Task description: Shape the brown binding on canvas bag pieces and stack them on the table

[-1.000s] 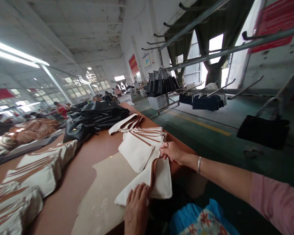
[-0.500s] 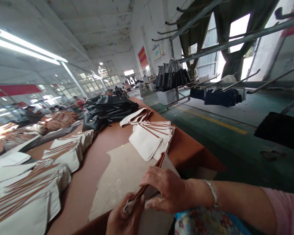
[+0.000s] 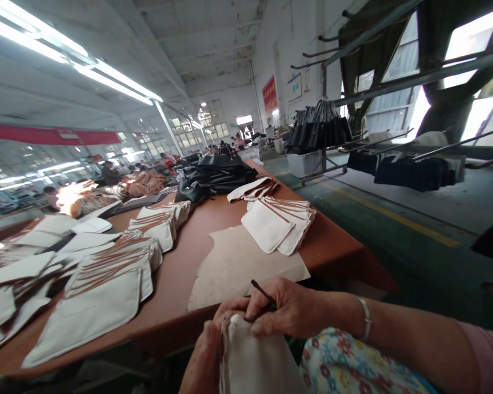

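Low in front of me, an off-white fabric pouch (image 3: 263, 358) stands on edge with its seamed corner up. My left hand (image 3: 207, 345) is closed around its left edge, fingers behind the corner. At that corner, my right hand (image 3: 285, 309) has thumb and fingers pinched together, with a thin dark stick-like piece (image 3: 263, 291) sticking out of its grip. What the piece is, I cannot make out. Just beyond my hands lies a sheet of brown paper (image 3: 242, 262) on the brown table (image 3: 176, 306). More off-white pouches with brown edging (image 3: 271, 221) are fanned out past it.
Rows of similar pouches (image 3: 107, 295) cover the table's left side. Black bags (image 3: 217, 175) are heaped at its far end. A metal rack (image 3: 373, 90) holds dark bags (image 3: 318, 128) on the right. Floral cloth (image 3: 345, 361) lies over my lap.
The pouch has come down and nearer, off the paper, its white face now turned up. My right hand has closed at its corner, the thin dark piece showing. The view has swung left.
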A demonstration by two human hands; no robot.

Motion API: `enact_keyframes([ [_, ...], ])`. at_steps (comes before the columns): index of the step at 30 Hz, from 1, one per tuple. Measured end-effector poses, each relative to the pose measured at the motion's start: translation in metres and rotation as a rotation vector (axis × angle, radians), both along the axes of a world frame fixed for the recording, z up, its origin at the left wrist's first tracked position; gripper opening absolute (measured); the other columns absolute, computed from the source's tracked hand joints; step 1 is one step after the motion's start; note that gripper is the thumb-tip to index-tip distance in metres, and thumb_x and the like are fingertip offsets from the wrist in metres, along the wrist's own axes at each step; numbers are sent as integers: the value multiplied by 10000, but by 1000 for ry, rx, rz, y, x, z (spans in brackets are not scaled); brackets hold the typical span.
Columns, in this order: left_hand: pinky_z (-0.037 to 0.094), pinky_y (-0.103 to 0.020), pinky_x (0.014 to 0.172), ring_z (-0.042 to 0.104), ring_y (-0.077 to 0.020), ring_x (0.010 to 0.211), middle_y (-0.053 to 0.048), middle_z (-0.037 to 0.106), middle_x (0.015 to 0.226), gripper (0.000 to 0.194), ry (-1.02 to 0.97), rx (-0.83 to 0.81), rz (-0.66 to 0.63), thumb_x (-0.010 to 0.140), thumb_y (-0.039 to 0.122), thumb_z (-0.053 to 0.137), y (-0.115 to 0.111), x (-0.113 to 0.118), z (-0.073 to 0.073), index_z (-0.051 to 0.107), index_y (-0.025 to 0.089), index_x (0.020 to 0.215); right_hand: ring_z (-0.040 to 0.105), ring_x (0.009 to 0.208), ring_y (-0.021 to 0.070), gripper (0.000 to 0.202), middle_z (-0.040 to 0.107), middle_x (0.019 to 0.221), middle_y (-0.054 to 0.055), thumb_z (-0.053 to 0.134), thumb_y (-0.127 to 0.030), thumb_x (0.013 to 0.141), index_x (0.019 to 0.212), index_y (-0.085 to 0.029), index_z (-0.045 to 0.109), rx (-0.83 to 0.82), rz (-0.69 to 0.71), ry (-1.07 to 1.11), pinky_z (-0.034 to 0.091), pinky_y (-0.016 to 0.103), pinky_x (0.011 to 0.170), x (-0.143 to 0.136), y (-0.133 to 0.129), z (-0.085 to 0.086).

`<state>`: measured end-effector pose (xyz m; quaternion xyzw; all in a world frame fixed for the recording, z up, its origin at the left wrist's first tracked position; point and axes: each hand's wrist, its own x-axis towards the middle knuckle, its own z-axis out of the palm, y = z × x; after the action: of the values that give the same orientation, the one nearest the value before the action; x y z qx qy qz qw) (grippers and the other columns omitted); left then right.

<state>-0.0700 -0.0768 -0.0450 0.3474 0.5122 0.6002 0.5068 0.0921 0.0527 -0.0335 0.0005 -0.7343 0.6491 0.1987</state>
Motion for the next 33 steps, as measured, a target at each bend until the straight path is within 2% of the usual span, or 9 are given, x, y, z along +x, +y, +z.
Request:
enact_keyframes([
  [2,423,-250,608,521,-160,657,-31,593,706,551,20,-13,-62,769,682,584,-7,-2,0,698,144,801,477,660,91,197,568,729,-5,695,-282,763,814,-94,670,-17,14,-62,392,201,624,2,-2,1],
  [5,347,-210,559,395,-102,587,28,496,628,450,69,18,-140,741,590,696,-14,-7,2,621,147,732,491,653,92,220,593,750,1,689,-279,755,867,-90,675,56,-3,-153,389,193,600,9,2,2],
  [8,316,-203,555,397,-94,595,23,528,659,372,167,-64,-257,721,462,775,-13,-11,5,594,140,765,492,653,96,164,591,742,-1,641,-219,750,852,-93,669,183,-45,-179,389,189,596,16,9,2],
  [10,308,-201,547,422,-96,598,11,554,679,327,225,-128,-289,736,407,776,-10,-9,7,605,133,790,485,651,93,143,584,733,-7,622,-188,741,841,-96,667,233,-53,-211,389,186,599,19,11,2],
  [15,337,-202,574,449,-109,638,9,567,702,270,266,-134,-262,722,336,793,-2,1,7,619,138,781,475,659,90,216,590,756,-3,647,-259,768,903,-92,669,168,4,-307,391,187,605,19,9,0],
  [20,350,-198,580,449,-107,639,1,583,703,288,223,-135,-306,746,377,766,3,12,13,645,127,822,411,598,67,184,533,684,-35,651,-259,768,856,-98,639,76,-65,-307,334,171,538,16,9,-8],
  [23,348,-188,558,441,-96,605,5,588,664,292,153,-138,-264,741,397,764,9,20,17,651,129,767,432,614,73,160,549,696,-33,643,-247,774,843,-104,626,127,-99,-257,350,175,556,18,11,-10],
  [27,351,-180,549,444,-84,580,8,598,646,256,128,-159,-219,739,356,774,16,28,14,658,130,707,444,611,75,119,551,689,-36,622,-205,764,836,-110,620,191,-127,-253,358,179,557,22,15,-12],
  [33,358,-183,537,472,-83,547,3,616,616,223,74,-177,-226,732,320,771,21,35,13,664,130,687,397,578,61,118,522,657,-48,632,-191,726,807,-109,608,20,-85,-276,322,166,518,27,23,-18],
])
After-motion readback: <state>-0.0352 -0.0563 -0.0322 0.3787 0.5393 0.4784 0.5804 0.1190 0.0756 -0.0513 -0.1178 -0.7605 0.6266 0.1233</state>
